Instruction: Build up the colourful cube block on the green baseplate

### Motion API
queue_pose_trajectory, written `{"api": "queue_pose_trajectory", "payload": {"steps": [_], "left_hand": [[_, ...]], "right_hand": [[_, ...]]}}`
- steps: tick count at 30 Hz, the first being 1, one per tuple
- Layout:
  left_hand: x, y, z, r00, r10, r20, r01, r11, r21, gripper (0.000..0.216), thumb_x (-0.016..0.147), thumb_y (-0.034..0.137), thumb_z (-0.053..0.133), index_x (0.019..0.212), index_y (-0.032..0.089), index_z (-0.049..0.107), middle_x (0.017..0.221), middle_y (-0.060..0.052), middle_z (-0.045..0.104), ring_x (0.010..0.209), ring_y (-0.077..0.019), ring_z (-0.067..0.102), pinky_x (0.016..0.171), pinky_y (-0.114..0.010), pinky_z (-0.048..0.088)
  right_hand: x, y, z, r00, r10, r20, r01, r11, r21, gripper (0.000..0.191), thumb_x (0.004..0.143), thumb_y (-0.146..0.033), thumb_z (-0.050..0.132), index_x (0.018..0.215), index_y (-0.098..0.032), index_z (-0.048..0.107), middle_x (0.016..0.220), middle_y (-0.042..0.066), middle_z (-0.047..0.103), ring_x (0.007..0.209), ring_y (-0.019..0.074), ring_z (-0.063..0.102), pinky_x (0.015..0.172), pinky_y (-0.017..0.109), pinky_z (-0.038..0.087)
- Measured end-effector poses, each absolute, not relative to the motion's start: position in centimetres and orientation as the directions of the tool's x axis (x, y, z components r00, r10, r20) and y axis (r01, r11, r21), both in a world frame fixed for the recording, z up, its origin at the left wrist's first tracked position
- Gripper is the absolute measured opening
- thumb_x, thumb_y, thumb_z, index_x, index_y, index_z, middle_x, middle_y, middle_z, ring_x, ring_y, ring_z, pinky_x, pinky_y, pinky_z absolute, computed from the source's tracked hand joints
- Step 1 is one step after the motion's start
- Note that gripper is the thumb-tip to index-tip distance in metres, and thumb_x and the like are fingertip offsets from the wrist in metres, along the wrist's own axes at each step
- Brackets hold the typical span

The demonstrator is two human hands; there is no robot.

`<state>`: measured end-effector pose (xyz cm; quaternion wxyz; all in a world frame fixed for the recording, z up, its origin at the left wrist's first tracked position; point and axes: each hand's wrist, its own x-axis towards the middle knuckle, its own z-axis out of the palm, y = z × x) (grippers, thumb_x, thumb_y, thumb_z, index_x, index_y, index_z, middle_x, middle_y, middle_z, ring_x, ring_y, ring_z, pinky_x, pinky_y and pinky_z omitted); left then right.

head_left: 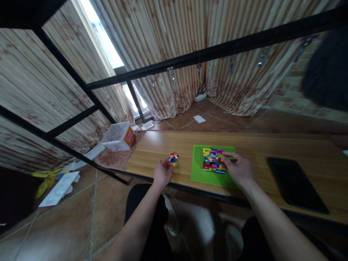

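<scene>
On the wooden bench top, a green studded baseplate (197, 170) bears a block built of many-coloured toy bricks (213, 159). My right hand (240, 169) reaches in from the right, its thumb and fingers pinched together at the block's upper right edge. Whatever is between those fingertips is too small to name. Left of the baseplate lies a small heap of loose toy bricks (173, 158) in mixed colours. My left hand (162, 173) is at the heap's near left side, fingers curled closed against the bricks. Its fingertips are partly hidden, so what they grip is unclear.
A dark tablet-like slab (296, 185) lies on the bench (255, 145) right of my right hand. A clear plastic box (116, 137) with an orange label stands beyond the bench's left end. Black metal bars (190, 59) cross in front of the curtains.
</scene>
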<state>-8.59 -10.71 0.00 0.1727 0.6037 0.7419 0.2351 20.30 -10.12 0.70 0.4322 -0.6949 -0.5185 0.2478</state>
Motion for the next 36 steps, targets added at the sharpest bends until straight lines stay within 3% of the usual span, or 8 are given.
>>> {"api": "queue_pose_trajectory", "payload": {"steps": [11,17,21,28,32,36], "left_hand": [[-9.0,-10.7,-0.1,-0.237,0.971,0.017,0.709,0.161,0.687,0.014,0.083,0.025,0.057,0.085,0.019,0.069,0.079,-0.004,0.070,0.074,-0.0175,0.064,0.068,-0.026,0.044],[-8.0,-10.8,0.3,-0.169,0.983,0.077,0.835,0.101,0.541,0.024,0.081,0.013,0.053,0.098,0.020,0.069,0.101,-0.007,0.067,0.087,-0.0188,0.064,0.076,-0.028,0.046],[-7.4,-10.8,0.1,-0.086,0.990,0.107,0.868,0.022,0.496,0.032,0.080,0.015,0.055,0.109,0.023,0.068,0.112,-0.008,0.063,0.086,-0.0188,0.064,0.078,-0.030,0.048],[-7.2,-10.2,-0.3,-0.014,0.991,0.133,0.886,-0.050,0.461,0.025,0.083,0.017,0.055,0.103,0.023,0.069,0.120,-0.009,0.058,0.096,-0.0207,0.063,0.085,-0.033,0.050],[-7.0,-10.3,-0.1,-0.010,0.979,0.205,0.841,-0.102,0.531,0.022,0.083,0.015,0.055,0.099,0.021,0.067,0.121,-0.010,0.057,0.097,-0.0205,0.063,0.085,-0.033,0.050],[-5.7,-11.4,0.6,0.018,0.974,0.226,0.636,-0.186,0.749,0.018,0.082,0.014,0.054,0.096,0.020,0.063,0.108,-0.007,0.063,0.093,-0.0176,0.064,0.083,-0.030,0.050]], "right_hand": [[20.1,-10.1,0.9,0.314,0.939,0.140,0.497,-0.037,-0.867,0.041,0.074,-0.050,0.057,0.091,-0.018,0.075,0.065,0.006,0.070,0.053,0.0192,0.057,0.053,0.031,0.040],[20.1,-10.3,1.2,0.314,0.938,0.147,0.508,-0.035,-0.860,0.039,0.074,-0.049,0.056,0.088,-0.018,0.075,0.071,0.007,0.071,0.055,0.0192,0.058,0.057,0.032,0.043],[20.2,-10.4,1.2,0.304,0.941,0.148,0.523,-0.035,-0.851,0.039,0.074,-0.049,0.056,0.090,-0.019,0.075,0.071,0.006,0.071,0.056,0.0192,0.058,0.058,0.033,0.043],[20.2,-10.2,0.8,0.285,0.943,0.172,0.550,-0.014,-0.835,0.039,0.076,-0.049,0.055,0.090,-0.019,0.075,0.072,0.006,0.070,0.056,0.0188,0.058,0.059,0.032,0.045],[20.1,-10.3,1.5,0.322,0.914,0.247,0.579,0.017,-0.815,0.038,0.080,-0.047,0.053,0.091,-0.018,0.073,0.083,0.009,0.070,0.064,0.0201,0.060,0.066,0.035,0.048],[18.7,-11.7,3.3,0.280,0.815,0.507,0.602,0.262,-0.754,0.031,0.089,-0.040,0.048,0.096,-0.020,0.070,0.097,0.009,0.069,0.082,0.0212,0.063,0.079,0.035,0.049]]}}
